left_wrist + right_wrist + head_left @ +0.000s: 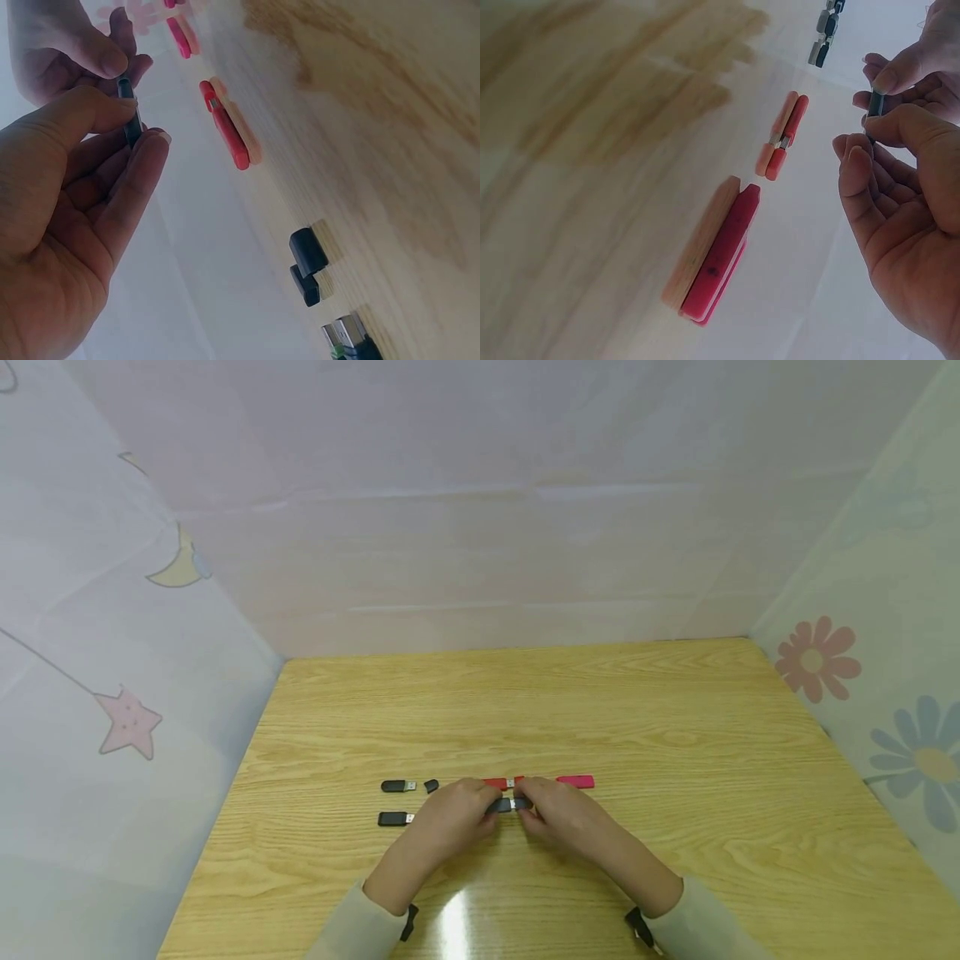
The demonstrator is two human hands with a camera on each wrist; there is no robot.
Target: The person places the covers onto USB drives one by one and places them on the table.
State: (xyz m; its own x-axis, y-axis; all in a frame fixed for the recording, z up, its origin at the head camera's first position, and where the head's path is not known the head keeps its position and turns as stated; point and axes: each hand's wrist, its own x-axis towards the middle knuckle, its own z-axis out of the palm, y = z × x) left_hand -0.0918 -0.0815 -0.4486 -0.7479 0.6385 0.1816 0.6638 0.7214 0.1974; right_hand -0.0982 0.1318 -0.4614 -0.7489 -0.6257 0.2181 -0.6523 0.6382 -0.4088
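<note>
Sleeves (358, 922) nearest | left hand (454, 812): fingers pinching grey stick (500, 806), nearside of uncapped red stick (494, 784) | right hand (564, 812): fingers pinching cap (523, 803), connector bared | left of red stick: black sticks (393, 786), uncapped | right: pink stick (577, 782), apparently capped

Your cream-sleeved left forearm (358, 925) and cream-sleeved right forearm (701, 927) rise from the bottom of the head view and slant inward toward each other. Your bare left hand (453, 814) reaches up and to the right, your bare right hand (566, 817) up and to the left, so the fingertips face one another (near, with a narrow gap showing in the head view). In the wrist views, you hold both hands in a pinch: your left thumb (120, 110) and right thumb (892, 126) press toward their fingers, which curl inward.
</note>
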